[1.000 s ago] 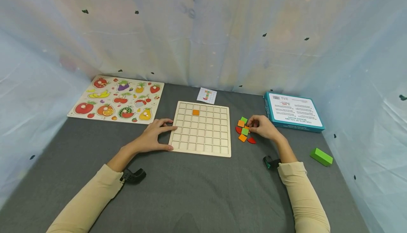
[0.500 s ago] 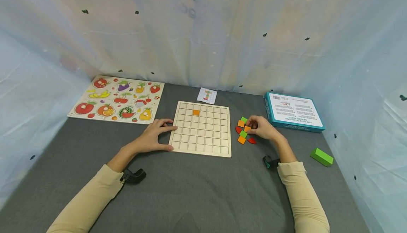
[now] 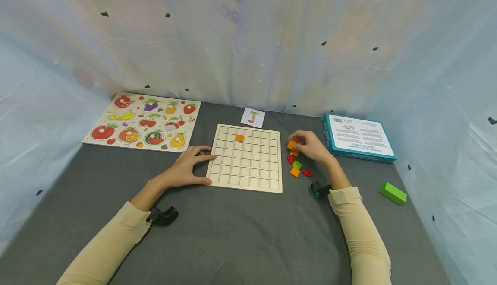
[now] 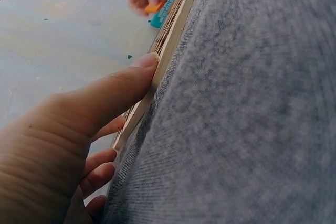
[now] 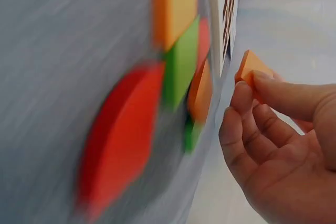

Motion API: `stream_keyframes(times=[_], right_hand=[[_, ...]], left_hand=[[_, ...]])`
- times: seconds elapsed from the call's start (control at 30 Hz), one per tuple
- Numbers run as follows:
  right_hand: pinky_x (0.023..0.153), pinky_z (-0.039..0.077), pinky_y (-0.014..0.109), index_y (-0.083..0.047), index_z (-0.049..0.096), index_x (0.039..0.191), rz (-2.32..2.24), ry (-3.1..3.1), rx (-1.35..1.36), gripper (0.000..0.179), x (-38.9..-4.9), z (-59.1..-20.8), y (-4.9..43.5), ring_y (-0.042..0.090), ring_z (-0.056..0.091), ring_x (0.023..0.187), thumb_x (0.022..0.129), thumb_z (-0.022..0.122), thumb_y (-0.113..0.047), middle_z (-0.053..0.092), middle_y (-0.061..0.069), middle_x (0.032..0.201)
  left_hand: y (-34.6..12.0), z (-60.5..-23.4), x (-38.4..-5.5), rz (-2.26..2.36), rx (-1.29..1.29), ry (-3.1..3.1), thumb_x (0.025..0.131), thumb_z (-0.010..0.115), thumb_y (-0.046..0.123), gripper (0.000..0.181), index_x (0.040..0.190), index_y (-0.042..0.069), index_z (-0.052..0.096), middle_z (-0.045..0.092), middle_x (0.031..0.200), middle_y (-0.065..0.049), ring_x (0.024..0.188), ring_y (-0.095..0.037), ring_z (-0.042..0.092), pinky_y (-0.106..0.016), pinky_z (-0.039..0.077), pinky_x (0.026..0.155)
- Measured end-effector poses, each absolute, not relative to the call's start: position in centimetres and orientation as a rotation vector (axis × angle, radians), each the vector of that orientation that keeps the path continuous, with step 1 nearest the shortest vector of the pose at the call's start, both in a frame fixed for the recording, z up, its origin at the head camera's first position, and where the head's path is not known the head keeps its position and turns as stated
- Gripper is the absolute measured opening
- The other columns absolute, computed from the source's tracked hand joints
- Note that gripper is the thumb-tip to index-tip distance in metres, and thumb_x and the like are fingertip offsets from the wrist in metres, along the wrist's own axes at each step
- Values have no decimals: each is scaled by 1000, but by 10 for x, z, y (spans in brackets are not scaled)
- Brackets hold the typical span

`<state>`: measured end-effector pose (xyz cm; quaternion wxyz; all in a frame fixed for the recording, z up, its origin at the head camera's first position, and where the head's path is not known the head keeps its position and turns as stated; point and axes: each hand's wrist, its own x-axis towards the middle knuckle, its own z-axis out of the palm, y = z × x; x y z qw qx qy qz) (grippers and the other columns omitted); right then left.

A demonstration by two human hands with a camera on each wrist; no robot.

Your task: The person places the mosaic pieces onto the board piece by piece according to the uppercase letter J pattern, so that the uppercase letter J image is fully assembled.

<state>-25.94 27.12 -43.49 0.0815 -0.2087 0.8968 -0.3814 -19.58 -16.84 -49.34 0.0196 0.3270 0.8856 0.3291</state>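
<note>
Between thumb and fingertips my right hand [image 3: 312,145] pinches an orange square tile [image 5: 255,64], raised off the table beside the board's right edge. Below it lie a green tile [image 3: 297,164], an orange tile [image 3: 295,172] and two red rounded pieces [image 3: 307,172]. Another orange tile [image 3: 294,153] is partly covered by the held one in the head view. My left hand [image 3: 190,166] rests its extended thumb and index finger against the left edge of a wooden grid board [image 3: 248,164]. One orange tile [image 3: 239,138] sits in a cell near the board's top.
A small pattern card [image 3: 253,117] lies behind the board. At the far left is a fruit puzzle board [image 3: 141,123]; a teal box [image 3: 359,136] lies at the right. A green block [image 3: 393,193] sits near the table's right edge. A pale curtain encloses the back and sides.
My right hand has picked the orange tile out of the loose pieces and moved up and left toward the board. A green tile and an orange tile shifted slightly. My left hand stayed put.
</note>
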Motion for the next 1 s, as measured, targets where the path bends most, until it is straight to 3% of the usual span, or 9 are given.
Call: stream_keyframes(times=[0.4,0.7,1.0], right_hand=[[77,49,40,8,66,109,-1119,2563,-766,16,-293,-429,198,30,59,90,93,64,7,64,19,103],[83,50,41,5,69,107,-1051,2573,-770,14,-304,-437,181,29,59,93,93,65,5,65,16,100],[79,50,38,4,69,108,-1038,2564,-732,15,-305,-438,172,28,59,90,93,66,4,63,15,98]], left_hand=[[-169,-493,-196,1029,1035,2748,75,85,50,81,143,16,57,39,150,-13,132,-34,35,-63,26,102],[-168,-493,-196,1041,1041,2738,74,86,49,81,143,16,57,39,150,-13,132,-35,35,-63,25,102],[-168,-495,-197,1034,1043,2743,75,85,50,81,144,17,57,39,150,-12,131,-34,35,-63,26,101]])
